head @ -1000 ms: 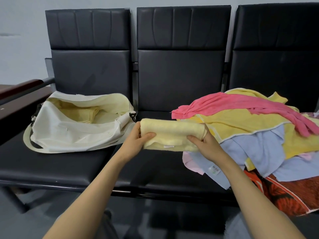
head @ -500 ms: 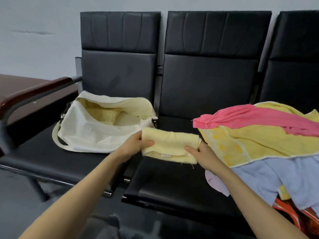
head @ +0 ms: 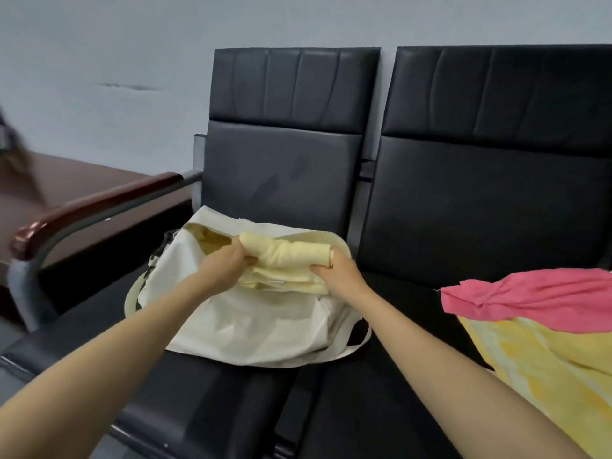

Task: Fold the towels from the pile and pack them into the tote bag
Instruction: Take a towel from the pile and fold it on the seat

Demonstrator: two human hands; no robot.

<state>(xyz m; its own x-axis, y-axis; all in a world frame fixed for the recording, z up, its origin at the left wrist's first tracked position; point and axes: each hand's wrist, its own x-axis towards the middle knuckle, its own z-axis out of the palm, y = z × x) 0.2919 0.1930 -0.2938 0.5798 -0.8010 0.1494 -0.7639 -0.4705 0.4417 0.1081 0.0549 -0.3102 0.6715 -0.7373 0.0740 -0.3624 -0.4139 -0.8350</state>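
Observation:
A folded pale yellow towel (head: 288,260) hangs over the open mouth of the cream tote bag (head: 251,319), which lies on the left black seat. My left hand (head: 225,263) grips the towel's left end and my right hand (head: 334,273) grips its right end. More yellow fabric (head: 212,238) shows inside the bag behind the left hand. At the right edge lies the towel pile, with a pink towel (head: 526,299) on top of a yellow patterned one (head: 543,369).
The row of black padded seats (head: 463,293) has tall backrests against a pale wall. A metal armrest with a dark red wooden top (head: 99,207) borders the left seat. A brown table top (head: 66,180) lies beyond it. The bag's strap (head: 347,346) loops out on the seat.
Both hands carried the folded yellow towel leftward from the middle seat to above the tote bag's opening. The view swung left, so most of the pile has left the frame.

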